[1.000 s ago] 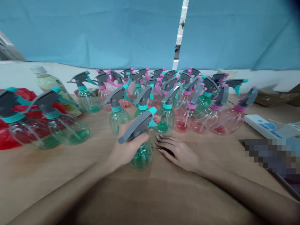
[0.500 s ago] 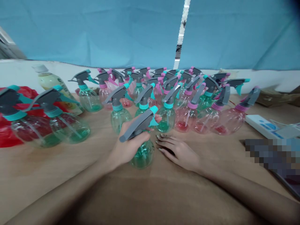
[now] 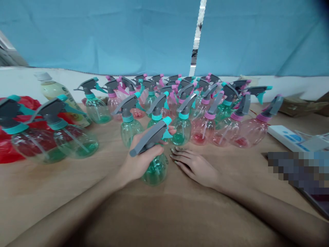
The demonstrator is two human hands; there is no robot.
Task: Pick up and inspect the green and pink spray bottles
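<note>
My left hand (image 3: 140, 159) is wrapped round the neck of a green spray bottle (image 3: 155, 171) in the middle of the table. The bottle has a grey and turquoise trigger head and some green liquid in it; its nozzle points away to the right, and part of its neck is hidden by my fingers. Just right of it, my right hand (image 3: 196, 166) lies palm down on the tabletop, fingers stretched out and holding nothing. Close beyond my hands stand another green spray bottle (image 3: 181, 132) and a pink spray bottle (image 3: 202, 132).
Several more green and pink spray bottles crowd the back. Two green spray bottles, one nearer me (image 3: 77, 142), stand at left before a red plastic bag (image 3: 9, 147) and a white-capped bottle (image 3: 55, 89). On the right are a white power strip (image 3: 285, 137) and a pixelated flat object (image 3: 300, 175).
Almost nothing differs. The whole view has shifted very slightly; my left hand keeps the same hold on the spray bottle and my right hand stays flat on the table.
</note>
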